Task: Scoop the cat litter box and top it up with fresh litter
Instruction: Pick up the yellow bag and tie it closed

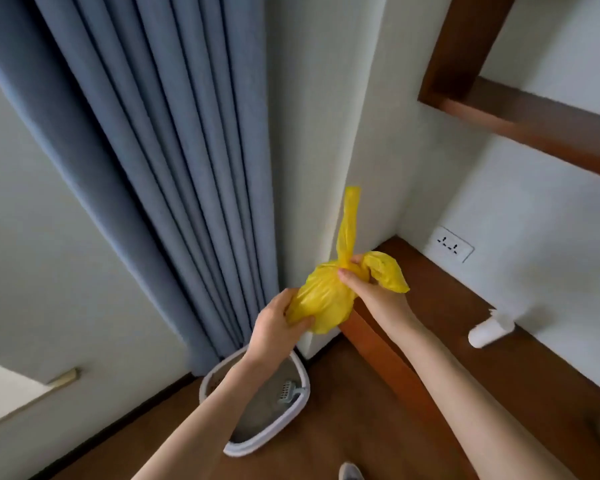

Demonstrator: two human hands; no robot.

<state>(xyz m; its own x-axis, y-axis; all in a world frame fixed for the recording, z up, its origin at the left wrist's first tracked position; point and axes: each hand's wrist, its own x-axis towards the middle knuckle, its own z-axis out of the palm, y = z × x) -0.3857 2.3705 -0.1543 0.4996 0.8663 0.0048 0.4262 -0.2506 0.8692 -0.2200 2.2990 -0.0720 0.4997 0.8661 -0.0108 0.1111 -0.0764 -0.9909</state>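
1. Yellow bag [321,299]: thin crinkled plastic, bulging and rounded at the bottom, gathered to a narrow neck. Held in mid-air in front of the wall corner, above and beyond the litter box.
2. Two twisted tails at the neck: one stands nearly straight up, the other flops out to the right. Long axis of the bag runs from lower left to upper right, neck end uppermost.
3. Left hand [274,327]: grip curled round the bulging bottom of the bag, thumb on the near side, fingers wrapped underneath.
4. Right hand [371,289]: grip pinching the neck where the tails meet, thumb and fingertips pressed on the gathered plastic.
5. Litter box [300,372]: pale plastic rim, rounded shape, on the floor at the foot of the curtain; grey grainy litter inside. Partly hidden by the left forearm.
6. Scoop [286,393]: pale grey-green, slotted head, lying in the box against the right-hand rim.
7. Floor [343,410]: brown wood boards, smooth.
8. Room: blue-grey curtain [174,168] in heavy vertical folds; white walls; wall socket [449,248] at right; white roll [490,330] lying on a brown wooden ledge [499,358] below it.
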